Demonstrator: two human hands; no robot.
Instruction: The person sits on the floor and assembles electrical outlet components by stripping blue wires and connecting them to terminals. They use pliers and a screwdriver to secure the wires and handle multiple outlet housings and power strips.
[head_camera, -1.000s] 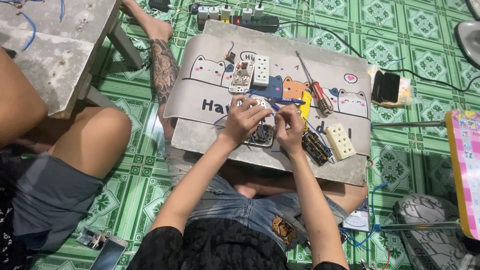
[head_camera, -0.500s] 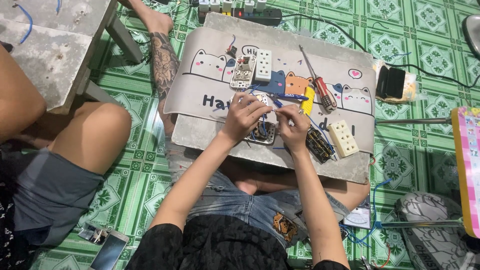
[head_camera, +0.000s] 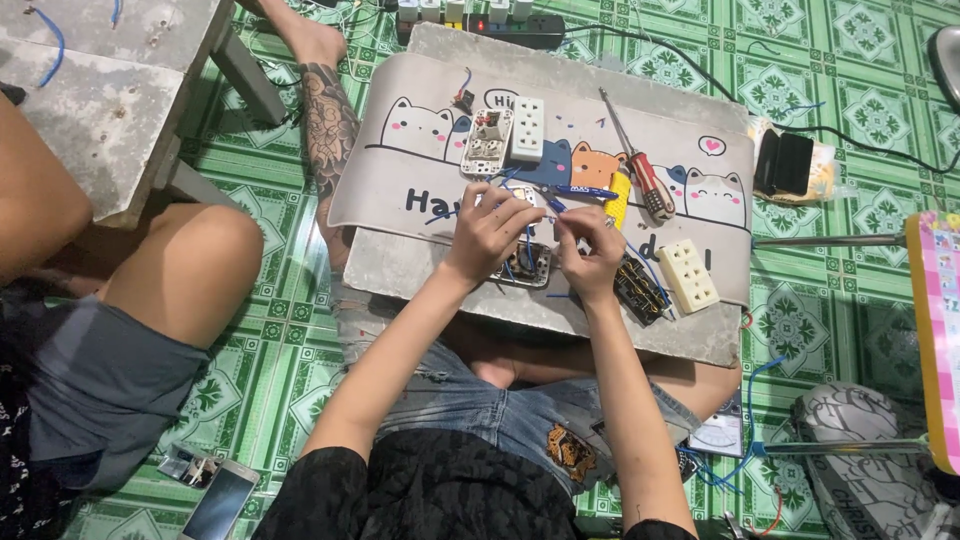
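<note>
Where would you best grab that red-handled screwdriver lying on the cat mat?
Take the screwdriver by its thick red and black handle, the end nearer the person, coming straight down from above. It lies flat and slanted on the mat, thin metal shaft pointing away, so the handle gives the fullest grip. The right hand is nearest it; the yellow tool lies close on the handle's left.

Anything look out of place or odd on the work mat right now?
Nothing is spilled or visibly broken. The socket parts lie scattered: an opened socket with its insides exposed beside a white faceplate, another faceplate askew at the mat's right edge. Both hands pinch thin wires.
</note>
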